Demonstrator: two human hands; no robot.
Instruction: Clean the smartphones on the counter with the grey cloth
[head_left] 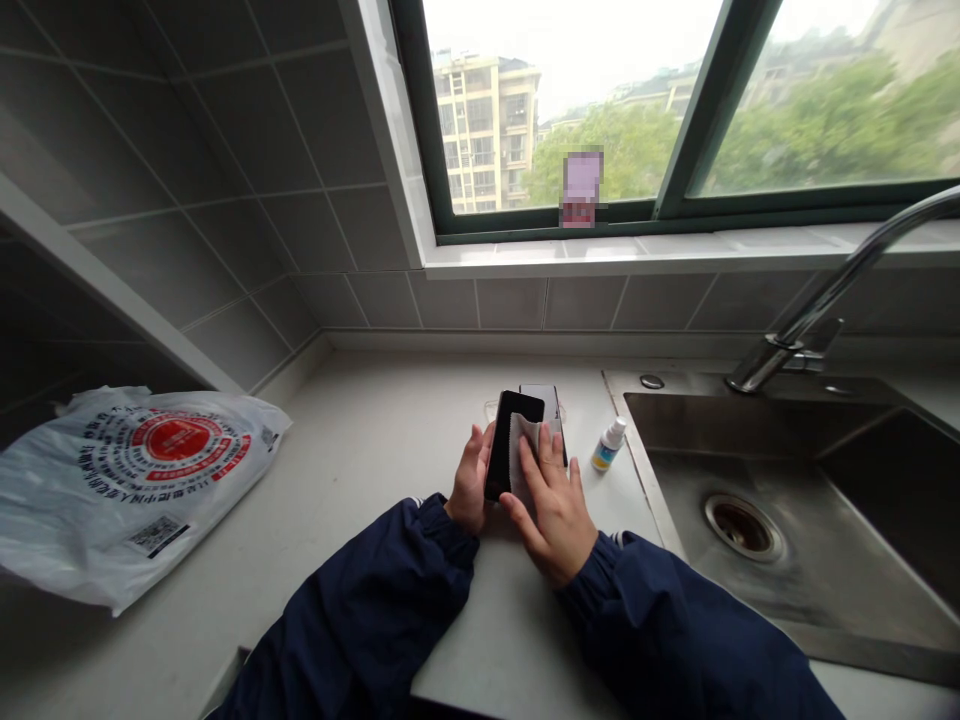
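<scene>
Left hand [469, 482]: grasping phone [501, 445].
Right hand [556, 512]: fingers spread over cloth [517, 472].
Wiping: begun, I judge; cloth not yet off.

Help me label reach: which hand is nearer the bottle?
Right. The right hand is just left of the bottle; the left hand is farther left, at the black phone.

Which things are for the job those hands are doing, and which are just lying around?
For the job:
phone, in the left hand
cloth, under the right hand
bottle, probably, standing close by

Just around:
bag
sink and tap, both fixed in place
</scene>
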